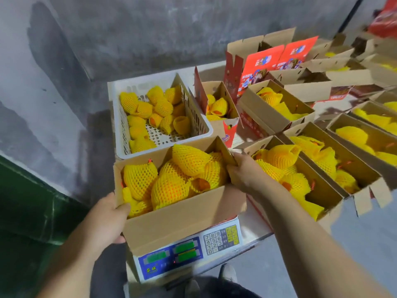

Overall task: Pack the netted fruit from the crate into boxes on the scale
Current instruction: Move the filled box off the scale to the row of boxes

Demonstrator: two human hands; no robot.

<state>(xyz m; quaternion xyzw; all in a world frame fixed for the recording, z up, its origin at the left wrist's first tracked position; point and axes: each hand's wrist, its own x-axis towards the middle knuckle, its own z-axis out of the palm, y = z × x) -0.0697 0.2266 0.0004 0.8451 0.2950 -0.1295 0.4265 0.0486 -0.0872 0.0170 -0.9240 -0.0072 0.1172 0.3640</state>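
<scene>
Grey concrete wall behind a packing table crowded with cartons.
A box (182,214) of netted fruit (171,179) on the scale (189,252) is gripped at both ends by the left hand (107,218) and right hand (240,173); the white crate (206,130) is seen just behind.

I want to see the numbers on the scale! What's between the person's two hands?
In the head view, a cardboard box of yellow netted fruit sits between the left hand and right hand, on the scale. Both grip its sides.

Boxes (182,216) are plain matt brown cardboard, the fruit (169,186) sits in spongy yellow foam netting (kinda waffle-textured), the crate (120,125) is glossy white perforated plastic, and the wall (129,29) is rough grey concrete.
</scene>
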